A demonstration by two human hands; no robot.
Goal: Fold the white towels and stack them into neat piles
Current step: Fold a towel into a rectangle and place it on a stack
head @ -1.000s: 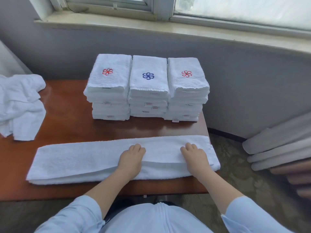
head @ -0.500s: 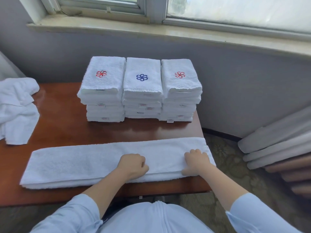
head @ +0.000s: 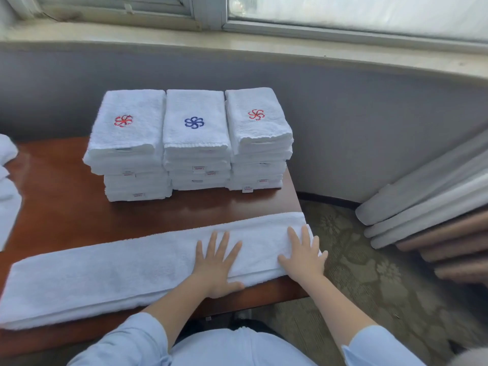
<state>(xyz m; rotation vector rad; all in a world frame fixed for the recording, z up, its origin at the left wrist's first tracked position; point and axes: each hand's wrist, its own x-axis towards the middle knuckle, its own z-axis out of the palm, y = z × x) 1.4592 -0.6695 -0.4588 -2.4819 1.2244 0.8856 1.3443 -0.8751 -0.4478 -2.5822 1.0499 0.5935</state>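
Loose towels (head: 6, 196) are cut off at the left edge, and the labels on the three folded piles (head: 195, 143) are too small to read. The long towel (head: 105, 281) lies along the near edge of the table (head: 66, 212), its long axis running left to right and its right end angled away. The left hand (head: 215, 268) and right hand (head: 303, 257) press flat on its right half, each grip released and fingers spread.

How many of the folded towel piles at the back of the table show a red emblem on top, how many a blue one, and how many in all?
Red emblem: 2, left pile and right pile
Blue emblem: 1, middle pile
Total: 3 piles
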